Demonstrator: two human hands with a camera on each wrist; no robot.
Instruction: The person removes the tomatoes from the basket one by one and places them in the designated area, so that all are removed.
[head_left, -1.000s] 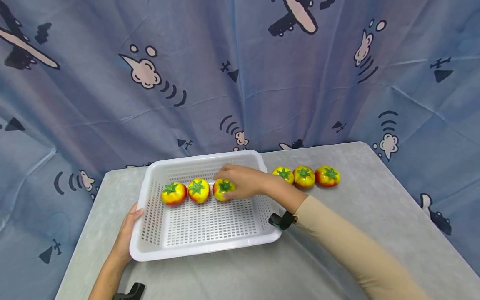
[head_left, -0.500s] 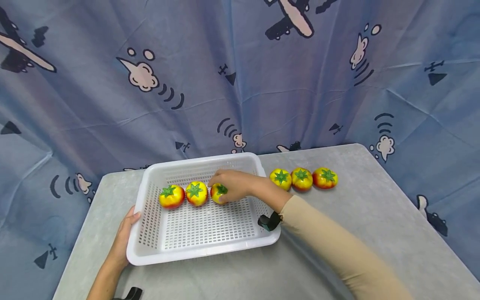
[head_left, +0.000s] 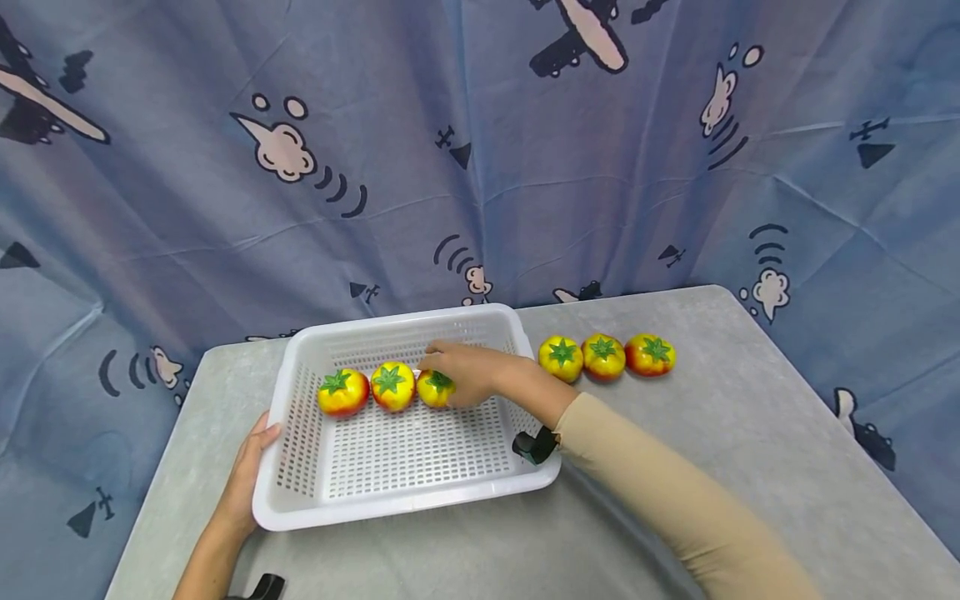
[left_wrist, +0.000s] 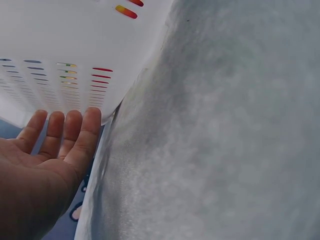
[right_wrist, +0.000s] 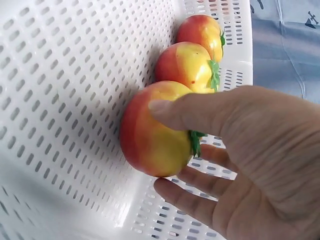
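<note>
A white perforated plastic basket (head_left: 405, 502) holds a row of three glossy red-and-yellow tomatoes with green leafy tops: a left tomato (head_left: 343, 393), a middle tomato (head_left: 393, 387) and a right tomato (head_left: 435, 388). My right hand (head_left: 471, 375) holds the right tomato low in the basket. In the right wrist view its thumb (right_wrist: 172, 112) presses one side of that tomato (right_wrist: 155, 135), and the other fingers lie around the far side. My left hand (head_left: 243, 475) rests against the basket's left outer wall; in the left wrist view its extended fingers (left_wrist: 85, 135) touch the slotted wall.
Right of the basket, three more tomatoes (head_left: 603, 358) stand in a row on the grey table (head_left: 720, 417). A blue patterned curtain (head_left: 405, 167) hangs behind the table.
The head view has shifted slightly. My right hand has drawn a little to the right around the right tomato, turning or lowering it slightly. My left hand stays at the basket's side.
</note>
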